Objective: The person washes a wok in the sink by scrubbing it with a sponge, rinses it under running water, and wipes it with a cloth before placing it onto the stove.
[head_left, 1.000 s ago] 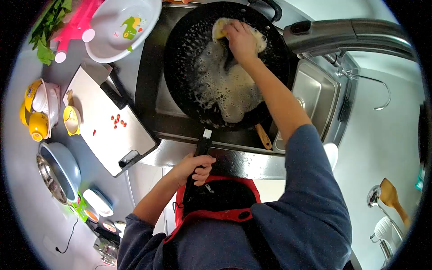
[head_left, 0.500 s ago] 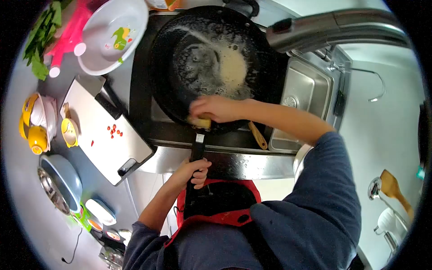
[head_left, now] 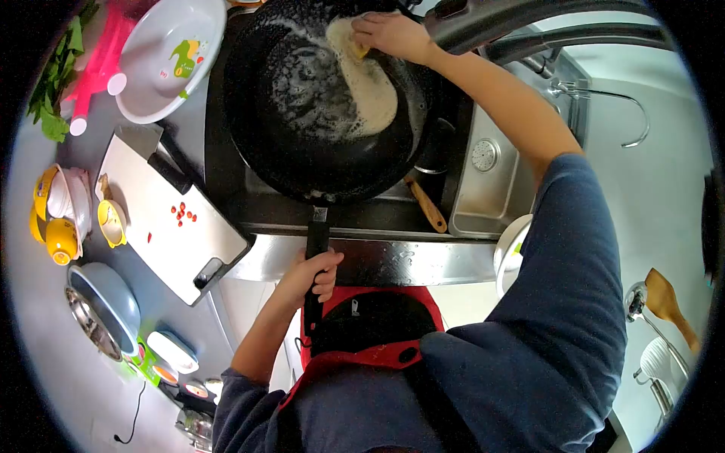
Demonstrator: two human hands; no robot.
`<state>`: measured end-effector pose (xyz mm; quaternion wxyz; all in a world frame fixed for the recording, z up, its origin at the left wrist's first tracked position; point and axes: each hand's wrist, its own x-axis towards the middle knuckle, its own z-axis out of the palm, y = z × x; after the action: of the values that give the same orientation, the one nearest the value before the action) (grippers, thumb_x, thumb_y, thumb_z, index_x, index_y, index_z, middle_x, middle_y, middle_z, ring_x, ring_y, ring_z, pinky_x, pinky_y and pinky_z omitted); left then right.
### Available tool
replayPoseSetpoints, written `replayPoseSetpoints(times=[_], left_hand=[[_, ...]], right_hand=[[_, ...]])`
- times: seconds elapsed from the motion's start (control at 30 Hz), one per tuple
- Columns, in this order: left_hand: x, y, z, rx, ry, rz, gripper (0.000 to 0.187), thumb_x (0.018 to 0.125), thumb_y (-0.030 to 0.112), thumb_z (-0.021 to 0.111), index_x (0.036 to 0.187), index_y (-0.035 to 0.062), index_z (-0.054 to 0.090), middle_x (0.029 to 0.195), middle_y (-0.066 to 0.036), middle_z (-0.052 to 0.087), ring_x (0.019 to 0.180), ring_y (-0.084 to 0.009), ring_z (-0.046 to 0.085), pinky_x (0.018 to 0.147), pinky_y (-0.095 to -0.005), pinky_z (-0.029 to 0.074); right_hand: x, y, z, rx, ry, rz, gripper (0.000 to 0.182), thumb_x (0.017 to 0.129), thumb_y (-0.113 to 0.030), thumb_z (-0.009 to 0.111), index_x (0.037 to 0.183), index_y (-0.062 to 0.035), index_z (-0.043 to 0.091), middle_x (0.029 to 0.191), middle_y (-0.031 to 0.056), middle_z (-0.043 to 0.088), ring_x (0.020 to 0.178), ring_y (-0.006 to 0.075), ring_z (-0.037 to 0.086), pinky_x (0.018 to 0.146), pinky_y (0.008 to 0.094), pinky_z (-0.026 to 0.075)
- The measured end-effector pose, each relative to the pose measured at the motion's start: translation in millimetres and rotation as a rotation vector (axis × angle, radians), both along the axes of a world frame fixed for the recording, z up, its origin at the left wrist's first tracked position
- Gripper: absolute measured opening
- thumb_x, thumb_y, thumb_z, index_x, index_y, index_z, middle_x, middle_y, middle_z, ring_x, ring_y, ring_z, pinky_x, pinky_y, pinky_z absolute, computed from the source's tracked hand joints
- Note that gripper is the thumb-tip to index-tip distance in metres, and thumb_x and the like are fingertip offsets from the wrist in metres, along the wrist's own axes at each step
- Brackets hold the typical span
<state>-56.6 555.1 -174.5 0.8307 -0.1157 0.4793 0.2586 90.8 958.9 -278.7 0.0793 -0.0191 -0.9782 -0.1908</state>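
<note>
A large black wok (head_left: 257,113) rests over the dark sink, with whitish foamy water (head_left: 370,94) pooled inside it. My left hand (head_left: 308,278) is wrapped round the wok's black handle (head_left: 317,235), near the counter's front edge. At the wok's far right side, my right hand (head_left: 394,36) presses a yellow sponge (head_left: 361,50) against the inner wall. Most of the sponge is hidden under the fingers. Below the wok's right edge lies a wooden handle (head_left: 427,207), its other end out of sight.
A faucet (head_left: 521,26) reaches over the wok's right side. A steel basin (head_left: 491,181) adjoins on the right. On the left are a white cutting board (head_left: 158,234) with chopped red pieces, a cleaver (head_left: 170,162), a white bowl (head_left: 155,83) and a blue basin (head_left: 113,294).
My right hand has moved with the sponge from the wok's near side by the handle to its far right side. The wok and foam have shifted slightly in view.
</note>
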Motion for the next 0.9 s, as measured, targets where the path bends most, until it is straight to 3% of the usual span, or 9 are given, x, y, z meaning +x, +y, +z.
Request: replayPoseSetpoints(times=[0.1,0.17,0.3,0.5,0.53,0.7,0.77,0.83,0.9], left_hand=[[1,5,9,0.033,0.138,-0.007,0.016,0.086,0.014,0.06,0.079,0.0097,0.046,0.049,0.004,0.037,0.036,-0.0067,0.034,0.034,-0.0253,0.029],[5,6,11,0.036,0.147,-0.008,0.017,0.086,0.014,0.06,0.079,0.0089,0.046,0.049,0.003,0.037,0.036,-0.0071,0.034,0.034,-0.026,0.03],[10,7,11,0.066,0.193,-0.017,0.019,0.087,0.015,0.06,0.079,0.0072,0.045,0.049,0.002,0.038,0.036,-0.0086,0.035,0.034,-0.0276,0.032],[13,7,16,0.112,0.28,-0.071,0.023,0.088,0.016,0.06,0.073,0.0063,0.045,0.048,0.001,0.038,0.036,-0.0091,0.037,0.034,-0.0283,0.033],[11,9,18,0.111,0.286,-0.076,0.023,0.088,0.016,0.06,0.073,0.0063,0.045,0.048,0.001,0.038,0.036,-0.0091,0.037,0.034,-0.0283,0.033],[4,13,23,0.074,0.37,-0.108,0.031,0.088,0.017,0.06,0.063,0.0064,0.044,0.047,0.001,0.038,0.036,-0.0093,0.037,0.034,-0.0279,0.034],[4,10,22,0.101,0.388,-0.139,0.031,0.088,0.017,0.06,0.063,0.0062,0.044,0.047,0.001,0.038,0.036,-0.0093,0.037,0.034,-0.0279,0.034],[4,9,21,0.13,0.41,-0.168,0.031,0.088,0.017,0.06,0.064,0.006,0.045,0.047,0.001,0.038,0.036,-0.0094,0.037,0.034,-0.0278,0.034],[2,9,23,0.141,0.465,-0.203,0.03,0.088,0.017,0.059,0.064,0.0055,0.045,0.047,0.001,0.038,0.036,-0.0094,0.038,0.034,-0.0278,0.035]], right_hand=[[-1,-30,-13,-0.093,0.148,-0.19,0.039,0.076,-0.007,0.059,0.114,-0.0102,0.051,0.118,0.003,0.052,0.108,0.0216,0.054,0.083,0.0307,0.051],[6,-72,-12,-0.412,0.082,-0.435,0.04,0.075,-0.003,0.058,0.114,-0.0074,0.051,0.116,0.0089,0.053,0.103,0.0259,0.055,0.079,0.0328,0.052],[7,-148,-30,-0.653,0.229,-0.637,0.041,0.07,-0.003,0.062,0.11,-0.0046,0.053,0.116,0.013,0.056,0.097,0.0312,0.059,0.077,0.0383,0.053],[-50,-228,22,-1.146,0.505,-0.582,0.037,0.068,0.005,0.06,0.104,-0.0021,0.054,0.105,0.0154,0.053,0.096,0.0372,0.056,0.078,0.0412,0.048],[-55,-226,18,-1.123,0.666,-0.548,0.033,0.068,0.007,0.058,0.1,-0.0009,0.055,0.099,0.0161,0.054,0.093,0.0373,0.056,0.076,0.042,0.048],[-21,-169,-45,-1.069,0.619,-0.639,0.03,0.068,0.007,0.058,0.097,-0.0017,0.057,0.095,0.0168,0.055,0.09,0.037,0.056,0.076,0.0419,0.047],[-14,-145,-74,-0.758,0.559,-0.779,0.032,0.068,0.005,0.06,0.099,-0.0023,0.057,0.095,0.0148,0.056,0.09,0.0352,0.055,0.077,0.0424,0.047],[-17,-115,-52,-0.473,0.623,-0.665,0.031,0.069,0.003,0.063,0.099,-0.0027,0.057,0.097,0.0114,0.057,0.09,0.0321,0.056,0.077,0.0422,0.047],[-21,-86,-47,-0.423,0.598,-0.704,0.031,0.07,0.001,0.064,0.099,-0.0032,0.057,0.099,0.0109,0.057,0.09,0.031,0.056,0.077,0.0419,0.047]])
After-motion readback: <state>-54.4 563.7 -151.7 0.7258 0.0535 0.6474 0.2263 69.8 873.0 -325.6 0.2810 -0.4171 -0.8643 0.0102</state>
